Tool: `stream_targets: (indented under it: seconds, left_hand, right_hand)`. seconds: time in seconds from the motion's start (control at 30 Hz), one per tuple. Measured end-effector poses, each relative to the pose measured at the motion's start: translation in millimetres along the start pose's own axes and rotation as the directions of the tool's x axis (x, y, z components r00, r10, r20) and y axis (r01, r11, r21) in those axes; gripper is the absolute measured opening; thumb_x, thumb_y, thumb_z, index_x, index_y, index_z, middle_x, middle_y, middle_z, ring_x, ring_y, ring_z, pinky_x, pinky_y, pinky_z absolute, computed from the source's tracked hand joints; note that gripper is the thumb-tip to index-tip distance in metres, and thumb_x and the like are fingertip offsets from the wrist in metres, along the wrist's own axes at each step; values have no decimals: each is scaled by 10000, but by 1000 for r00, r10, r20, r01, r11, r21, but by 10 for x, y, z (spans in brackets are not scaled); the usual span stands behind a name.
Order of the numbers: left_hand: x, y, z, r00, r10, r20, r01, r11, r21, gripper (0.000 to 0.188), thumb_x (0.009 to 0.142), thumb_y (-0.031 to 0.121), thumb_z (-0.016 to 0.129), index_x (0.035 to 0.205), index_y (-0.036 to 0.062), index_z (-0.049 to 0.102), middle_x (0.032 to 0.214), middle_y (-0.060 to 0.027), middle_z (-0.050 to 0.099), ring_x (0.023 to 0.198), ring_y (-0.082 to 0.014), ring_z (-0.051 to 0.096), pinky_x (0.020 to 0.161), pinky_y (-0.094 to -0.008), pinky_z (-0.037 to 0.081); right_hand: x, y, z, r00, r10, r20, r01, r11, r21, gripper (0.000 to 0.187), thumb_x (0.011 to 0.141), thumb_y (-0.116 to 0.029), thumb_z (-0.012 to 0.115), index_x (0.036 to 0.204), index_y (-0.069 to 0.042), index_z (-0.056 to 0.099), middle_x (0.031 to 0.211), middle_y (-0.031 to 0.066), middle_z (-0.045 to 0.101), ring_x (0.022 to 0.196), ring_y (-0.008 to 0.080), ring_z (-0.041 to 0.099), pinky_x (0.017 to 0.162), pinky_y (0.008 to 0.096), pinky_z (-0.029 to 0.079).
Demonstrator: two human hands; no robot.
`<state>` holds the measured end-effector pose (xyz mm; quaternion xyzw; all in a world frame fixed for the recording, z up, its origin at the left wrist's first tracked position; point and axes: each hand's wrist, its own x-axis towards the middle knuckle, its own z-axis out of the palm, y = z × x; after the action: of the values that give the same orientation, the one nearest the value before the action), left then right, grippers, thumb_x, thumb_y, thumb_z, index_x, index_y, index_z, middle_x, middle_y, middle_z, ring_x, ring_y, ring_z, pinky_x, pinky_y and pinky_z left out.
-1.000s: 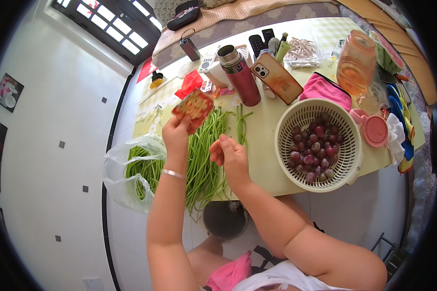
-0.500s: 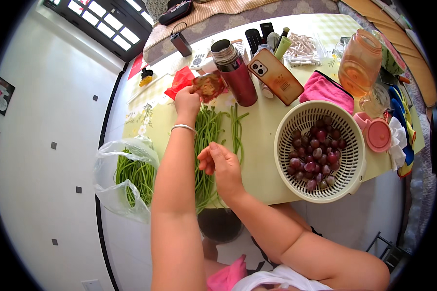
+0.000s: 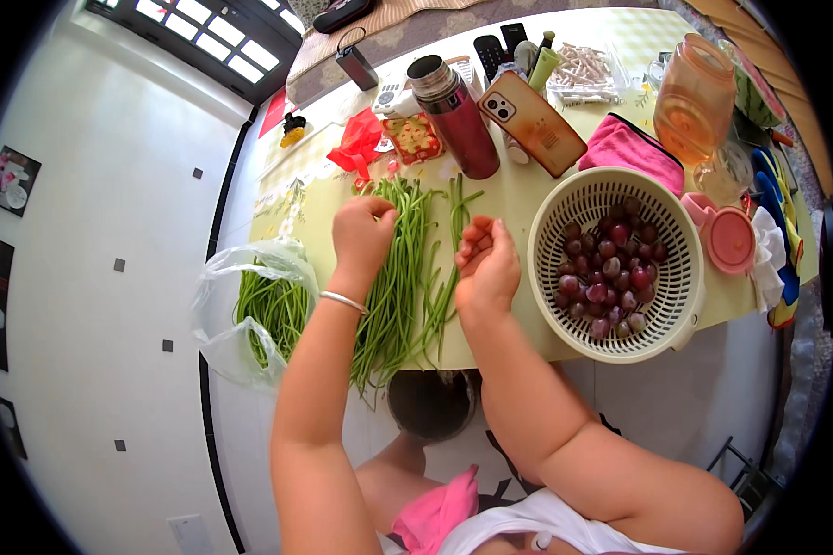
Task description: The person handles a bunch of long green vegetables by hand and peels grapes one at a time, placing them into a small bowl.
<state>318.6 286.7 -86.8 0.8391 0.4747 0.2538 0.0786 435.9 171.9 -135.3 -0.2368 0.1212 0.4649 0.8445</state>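
A heap of long thin green stems (image 3: 393, 287) lies on the table, its lower ends hanging over the near edge. At the heap's upper left is my left hand (image 3: 361, 239), with a silver bangle at the wrist; its fingers are curled closed and their tips are partly hidden. My right hand (image 3: 489, 268) hovers beside a smaller strand of stems (image 3: 455, 222), fingers loosely bent and thumb apart, nothing seen in it. Beyond the heap sits a red patterned packet (image 3: 413, 139) next to a crumpled red plastic bag (image 3: 357, 143).
A clear plastic bag (image 3: 215, 294) of green stems is at left. At right stands a cream colander (image 3: 539, 277) of grapes. Behind are a red thermos (image 3: 463, 139), a phone (image 3: 533, 125), a pink cloth (image 3: 625, 153) and an orange jug (image 3: 694, 102). A dark bin (image 3: 430, 407) stands below the edge.
My left hand has let go of the patterned packet, which now lies on the table, and has come back to the stems. My right hand has moved rightward, off the heap.
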Motion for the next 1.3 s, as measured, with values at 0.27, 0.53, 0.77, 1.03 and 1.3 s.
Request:
stream_targets:
  seconds: [0.27,0.53,0.77,1.03,1.3]
  left_hand:
    - [-810,687,373,961,-106,255,66,984,163,261,719,264,743,790,20,681,764,-160,649,764,-331,642,679,-420,514]
    - [-832,567,495,931,-227,286,159,957,242,260,680,233,741,717,-6,646,720,-198,633,680,-351,632,611,-419,500]
    - [-788,386,132,818,-406,408,568,681,-462,135,740,102,679,783,-22,650,651,4,580,535,-78,501,474,-254,387]
    - [-916,530,-11,880,-255,401,459,673,-579,156,855,129,679,921,-12,685,727,2,637,504,-44,481,440,-201,354]
    - [-990,394,-88,897,-287,335,409,825,-390,170,796,58,691,937,-36,711,722,-50,663,503,-87,524,475,-228,431]
  right_hand:
    - [70,-112,-21,991,-104,-80,89,982,-167,154,956,-175,489,1041,-75,570,887,22,606,771,103,528,664,248,403]
    - [45,-82,-19,988,-151,38,155,939,-308,182,870,-59,547,1050,-51,574,930,10,612,843,92,537,737,235,395]
    - [224,94,-157,999,-34,18,38,925,-378,256,883,-88,545,1115,17,513,1057,130,605,966,161,558,792,274,436]
    - [230,177,-226,849,524,67,-506,844,-178,277,949,-166,534,1146,26,510,1060,203,632,872,290,648,817,440,499]
    - [189,104,-238,892,452,26,-425,855,-299,178,935,-113,518,1085,-22,543,916,118,678,807,237,661,733,359,490]
